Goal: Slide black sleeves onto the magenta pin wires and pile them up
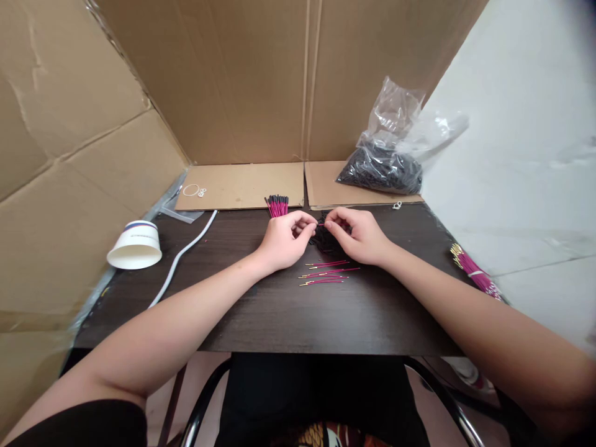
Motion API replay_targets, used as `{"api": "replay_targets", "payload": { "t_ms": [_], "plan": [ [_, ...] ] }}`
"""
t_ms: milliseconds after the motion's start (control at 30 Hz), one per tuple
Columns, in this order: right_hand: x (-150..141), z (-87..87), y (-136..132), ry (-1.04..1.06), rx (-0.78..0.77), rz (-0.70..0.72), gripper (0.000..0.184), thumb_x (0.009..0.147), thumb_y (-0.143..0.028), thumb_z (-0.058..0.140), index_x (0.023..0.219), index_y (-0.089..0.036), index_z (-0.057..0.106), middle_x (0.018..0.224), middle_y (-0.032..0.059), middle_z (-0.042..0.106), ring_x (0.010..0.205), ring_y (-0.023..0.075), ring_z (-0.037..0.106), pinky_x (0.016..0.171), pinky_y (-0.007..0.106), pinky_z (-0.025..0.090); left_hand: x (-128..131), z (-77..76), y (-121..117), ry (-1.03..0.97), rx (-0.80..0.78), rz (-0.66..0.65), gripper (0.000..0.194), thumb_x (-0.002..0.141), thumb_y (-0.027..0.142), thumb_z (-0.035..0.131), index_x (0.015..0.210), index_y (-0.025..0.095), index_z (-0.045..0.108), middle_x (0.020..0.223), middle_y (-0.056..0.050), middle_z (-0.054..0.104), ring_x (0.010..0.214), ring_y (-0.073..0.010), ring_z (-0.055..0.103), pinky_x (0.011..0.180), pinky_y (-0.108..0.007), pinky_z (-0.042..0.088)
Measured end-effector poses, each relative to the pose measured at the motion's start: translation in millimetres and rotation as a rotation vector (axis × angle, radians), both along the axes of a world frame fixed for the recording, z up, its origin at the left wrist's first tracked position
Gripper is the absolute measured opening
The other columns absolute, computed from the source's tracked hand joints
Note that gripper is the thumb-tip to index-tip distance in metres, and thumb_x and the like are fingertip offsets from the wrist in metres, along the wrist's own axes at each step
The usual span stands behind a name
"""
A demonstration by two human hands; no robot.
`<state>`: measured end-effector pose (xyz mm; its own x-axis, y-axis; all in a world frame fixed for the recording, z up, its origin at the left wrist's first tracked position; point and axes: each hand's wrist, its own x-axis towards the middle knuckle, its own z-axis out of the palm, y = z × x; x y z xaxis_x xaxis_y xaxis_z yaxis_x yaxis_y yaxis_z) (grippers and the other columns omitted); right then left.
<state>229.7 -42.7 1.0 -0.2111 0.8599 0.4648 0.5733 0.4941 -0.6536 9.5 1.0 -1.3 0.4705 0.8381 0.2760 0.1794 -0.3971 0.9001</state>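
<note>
Over the dark table, my left hand (289,239) and my right hand (356,234) are closed in pinches, fingertips almost meeting. A short piece of magenta wire (321,225) spans the gap between them; its ends are hidden by the fingers. Beneath and behind my right hand lies a pile of small black sleeves (328,243). Several loose magenta wires (326,272) with gold terminals at their left ends lie just in front of my hands. Beyond my left hand is a bundle of magenta wires with black-covered ends (278,205).
A clear bag of black pieces (382,166) rests on cardboard at the back right. White paper cup (135,246) and grey cable (184,254) are at left. Another magenta wire bundle (475,273) lies at the right edge. White rings (191,190) sit on the left cardboard.
</note>
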Motion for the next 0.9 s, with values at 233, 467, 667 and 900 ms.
{"api": "replay_targets", "payload": {
  "t_ms": [233, 467, 667, 900],
  "plan": [
    [1, 3.8, -1, 0.037, 0.092, -0.058, 0.019, 0.106, -0.033, 0.065, 0.095, -0.020, 0.072, 0.089, 0.0065, 0.063, 0.080, 0.0201, 0.057, 0.075, 0.036, 0.046, -1, 3.7, -2, 0.007, -0.054, 0.027, 0.041, 0.090, 0.028, 0.078, 0.128, 0.015, 0.068, 0.092, -0.007, 0.077, 0.071, -0.0118, 0.066, 0.066, -0.025, 0.052],
    [-6, 3.6, -3, 0.272, -0.091, -0.049, 0.027, 0.105, -0.044, 0.068, 0.097, -0.019, 0.072, 0.082, 0.0038, 0.066, 0.074, 0.0171, 0.056, 0.070, 0.034, 0.047, -1, 4.7, -2, 0.001, -0.088, -0.001, 0.027, 0.088, 0.032, 0.081, 0.106, 0.013, 0.074, 0.094, -0.009, 0.077, 0.075, -0.0129, 0.066, 0.071, -0.027, 0.055],
    [-12, 8.0, -5, 0.430, -0.253, 0.089, 0.035, 0.101, -0.052, 0.073, 0.096, -0.018, 0.070, 0.084, 0.0052, 0.072, 0.076, 0.0170, 0.064, 0.075, 0.034, 0.054, -1, 9.9, -4, 0.029, -0.069, -0.110, 0.026, 0.094, 0.040, 0.076, 0.101, 0.015, 0.082, 0.092, -0.008, 0.080, 0.075, -0.0143, 0.067, 0.071, -0.029, 0.054],
    [-9, 4.0, -1, 0.422, -0.230, 0.067, 0.032, 0.098, -0.051, 0.076, 0.097, -0.019, 0.078, 0.099, 0.0082, 0.079, 0.089, 0.0213, 0.071, 0.087, 0.039, 0.059, -2, 9.2, -4, 0.082, -0.008, -0.063, 0.027, 0.095, 0.042, 0.075, 0.091, 0.017, 0.084, 0.081, -0.005, 0.078, 0.067, -0.0135, 0.062, 0.064, -0.027, 0.048]
  ]
}}
